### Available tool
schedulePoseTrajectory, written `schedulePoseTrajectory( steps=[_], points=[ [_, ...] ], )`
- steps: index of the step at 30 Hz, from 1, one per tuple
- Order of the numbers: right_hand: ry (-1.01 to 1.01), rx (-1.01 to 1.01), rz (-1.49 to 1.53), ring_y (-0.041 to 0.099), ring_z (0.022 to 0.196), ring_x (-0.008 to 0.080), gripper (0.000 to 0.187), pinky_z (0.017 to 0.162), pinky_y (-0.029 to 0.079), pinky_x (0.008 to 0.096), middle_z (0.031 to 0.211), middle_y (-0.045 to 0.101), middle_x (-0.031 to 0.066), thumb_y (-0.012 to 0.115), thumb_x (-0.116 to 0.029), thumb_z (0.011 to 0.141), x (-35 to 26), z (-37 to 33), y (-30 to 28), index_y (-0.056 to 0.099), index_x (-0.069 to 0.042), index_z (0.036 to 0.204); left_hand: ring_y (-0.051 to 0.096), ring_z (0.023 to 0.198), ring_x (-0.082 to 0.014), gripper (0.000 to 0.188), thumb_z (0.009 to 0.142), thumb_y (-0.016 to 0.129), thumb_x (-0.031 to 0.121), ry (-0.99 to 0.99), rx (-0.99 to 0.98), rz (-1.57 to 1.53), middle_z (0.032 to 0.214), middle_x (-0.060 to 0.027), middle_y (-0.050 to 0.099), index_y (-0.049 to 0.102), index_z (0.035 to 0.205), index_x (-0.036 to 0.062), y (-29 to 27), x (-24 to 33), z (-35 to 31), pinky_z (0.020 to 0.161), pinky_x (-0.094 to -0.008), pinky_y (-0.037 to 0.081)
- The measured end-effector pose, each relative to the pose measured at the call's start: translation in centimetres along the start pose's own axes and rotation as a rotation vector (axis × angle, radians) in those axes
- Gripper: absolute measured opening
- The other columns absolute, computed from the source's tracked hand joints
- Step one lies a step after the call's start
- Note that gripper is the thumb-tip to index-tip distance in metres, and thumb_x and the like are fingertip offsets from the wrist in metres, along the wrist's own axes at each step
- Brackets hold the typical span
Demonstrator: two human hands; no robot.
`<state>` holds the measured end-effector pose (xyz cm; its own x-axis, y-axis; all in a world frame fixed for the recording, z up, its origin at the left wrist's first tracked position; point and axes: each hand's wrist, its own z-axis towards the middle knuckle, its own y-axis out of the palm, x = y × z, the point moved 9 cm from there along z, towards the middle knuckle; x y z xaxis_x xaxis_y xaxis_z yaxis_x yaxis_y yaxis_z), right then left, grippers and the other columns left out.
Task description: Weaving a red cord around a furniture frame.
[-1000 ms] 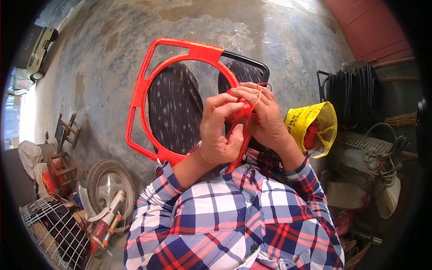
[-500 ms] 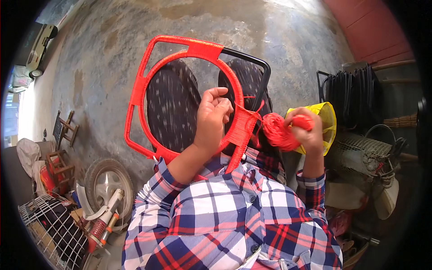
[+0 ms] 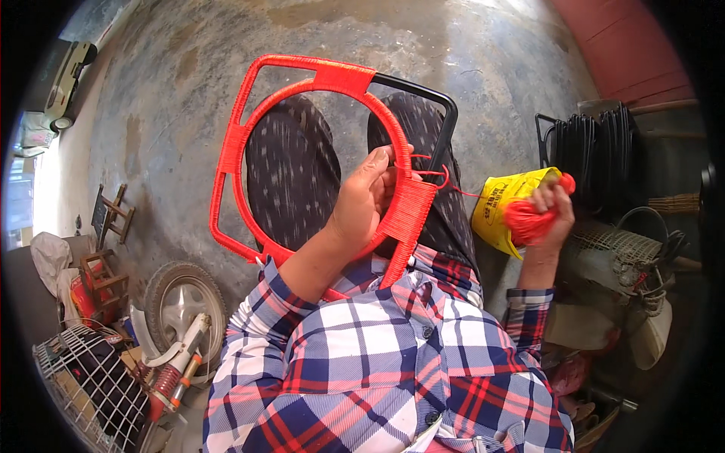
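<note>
A frame point(image 3: 343, 75) with a round ring inside a square-cornered outer bar rests across my lap. Red cord is wound tightly round most of it, while a bare black stretch point(image 3: 445, 124) shows at the upper right. My left hand point(image 3: 362, 200) reaches through the ring, its fingers closed round the right side, partly hidden behind it. Out to the right, my right hand point(image 3: 553, 215) grips a bundle of red cord point(image 3: 525, 223). One strand point(image 3: 470, 194) runs from the bundle to a loose loop beside the black bar.
A yellow container point(image 3: 495, 200) stands beside my right knee, behind the bundle. Several black metal frames point(image 3: 589, 143) lean together at the right, near a wire mesh basket point(image 3: 608, 253). On the left are a wheel point(image 3: 181, 306), a wire crate point(image 3: 91, 385) and small wooden stools point(image 3: 113, 215).
My right hand has moved right with the cord bundle, drawing the strand out straighter. My left hand's fingers have closed onto the ring's right side.
</note>
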<state>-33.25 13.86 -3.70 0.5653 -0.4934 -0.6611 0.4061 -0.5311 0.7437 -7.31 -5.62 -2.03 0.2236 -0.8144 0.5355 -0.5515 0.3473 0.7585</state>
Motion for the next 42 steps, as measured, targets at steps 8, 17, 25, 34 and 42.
schedulePoseTrajectory(
  steps=[8,17,25,34,42],
  points=[
    [0.439,-0.335,-0.701,0.055,0.061,0.0085,0.026,0.058,0.045,0.0237,0.072,0.058,-0.0006,0.067,-0.005,0.079,10.2,-2.4,11.8,0.062,-0.001,0.105,0.067,0.097,-0.0257,0.033,0.095,0.04,0.016,0.052,-0.025,-0.009,0.105,-0.0178,0.067,0.052,0.119,-0.0027,-1.2,0.1,0.3,0.091,-0.0379,0.053],
    [0.308,-0.222,-0.543,0.055,0.057,0.0117,0.013,0.055,0.045,0.0262,0.067,0.057,0.0021,0.068,-0.008,0.081,8.9,-2.3,9.0,0.058,-0.004,0.089,0.067,0.088,-0.0203,0.029,0.085,0.043,0.0,0.018,0.044,-0.011,0.102,-0.0131,0.064,0.054,0.112,-0.0028,-0.7,-0.2,0.2,0.084,-0.033,0.056],
    [0.295,-0.164,-0.43,0.053,0.054,0.0126,0.014,0.054,0.043,0.0263,0.064,0.056,0.0035,0.066,-0.011,0.081,9.0,-2.7,8.4,0.057,-0.003,0.089,0.067,0.094,-0.0223,0.028,0.088,0.045,0.003,-0.018,-0.017,-0.006,0.105,-0.0139,0.065,0.054,0.113,-0.0038,-1.4,-0.6,0.6,0.09,-0.0361,0.054],
    [0.295,-0.159,-0.339,0.053,0.054,0.0127,0.018,0.054,0.044,0.0265,0.063,0.054,0.0028,0.067,-0.015,0.082,9.2,-2.6,8.1,0.055,-0.003,0.089,0.067,0.094,-0.0223,0.025,0.09,0.047,0.005,-0.022,-0.01,-0.011,0.103,-0.013,0.065,0.055,0.111,-0.0035,-1.4,-0.8,0.5,0.09,-0.0369,0.054],
    [0.314,-0.138,-0.322,0.051,0.055,0.0123,0.016,0.054,0.043,0.0264,0.064,0.053,0.0025,0.066,-0.013,0.083,9.4,-2.6,8.0,0.055,-0.003,0.089,0.067,0.083,-0.0169,0.018,0.09,0.047,0.001,-0.014,0.055,0.0,0.094,-0.0095,0.065,0.057,0.104,-0.0013,-1.0,-0.6,0.3,0.079,-0.0303,0.057]
  ],
)
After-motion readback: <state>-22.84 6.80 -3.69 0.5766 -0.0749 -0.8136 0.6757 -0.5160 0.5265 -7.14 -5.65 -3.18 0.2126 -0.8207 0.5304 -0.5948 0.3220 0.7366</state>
